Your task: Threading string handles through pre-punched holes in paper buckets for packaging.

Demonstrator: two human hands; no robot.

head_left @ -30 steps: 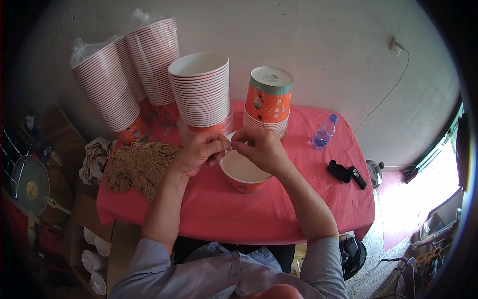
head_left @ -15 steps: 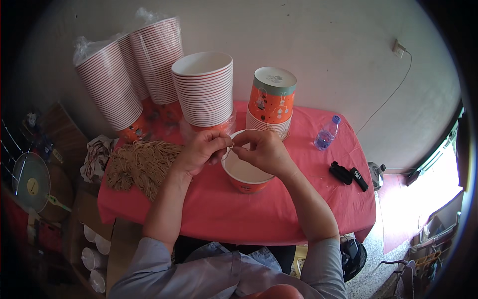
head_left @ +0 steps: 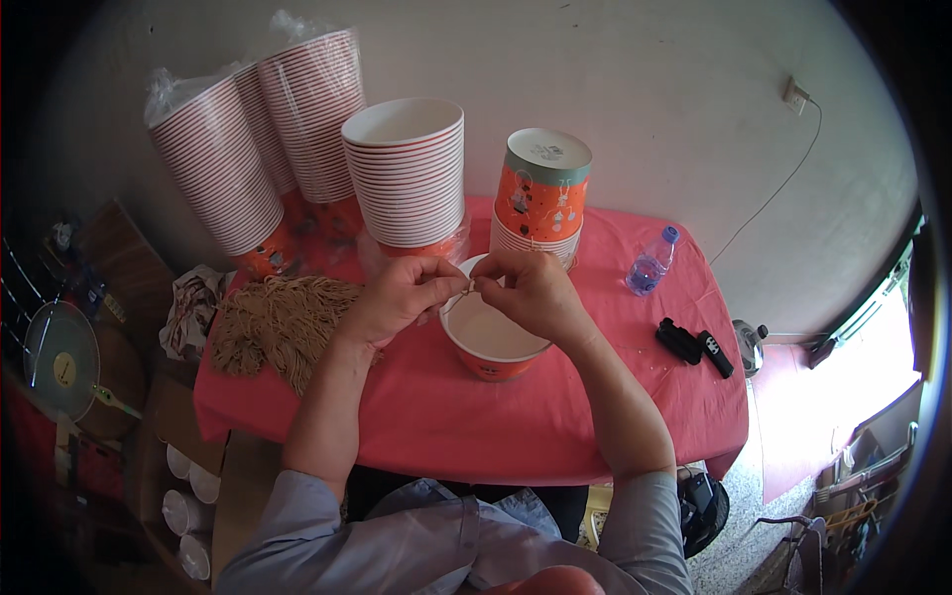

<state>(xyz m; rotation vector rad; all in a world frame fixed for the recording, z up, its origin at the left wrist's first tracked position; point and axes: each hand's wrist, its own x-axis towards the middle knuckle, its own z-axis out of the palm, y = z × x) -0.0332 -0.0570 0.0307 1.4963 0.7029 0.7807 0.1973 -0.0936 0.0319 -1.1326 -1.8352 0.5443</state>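
Observation:
A white-lined paper bucket (head_left: 493, 368) with an orange outside stands upright at the middle of the table, beneath my hands. Over its far left rim, my left hand (head_left: 399, 297) and my right hand (head_left: 534, 295) meet fingertip to fingertip. Each pinches a thin tan cord (head_left: 470, 289), mostly hidden by the fingers. Left of my left forearm lies a heap of tan cords (head_left: 276, 332). Behind my right hand, similar buckets form an upside-down stack (head_left: 543, 193) with an orange side and green band.
A tall stack of upright buckets (head_left: 407, 188) stands behind my left hand. Plastic-wrapped stacks (head_left: 220, 169) lean at the back left. On the pink-red tablecloth (head_left: 436, 426), a water bottle (head_left: 652, 263) and an opened black case (head_left: 678, 342) sit to the right. Cups (head_left: 183, 513) lie low at left.
Both hands have shifted slightly, the right one up and left, with the fingertips still close together on the cord. The bucket has barely moved.

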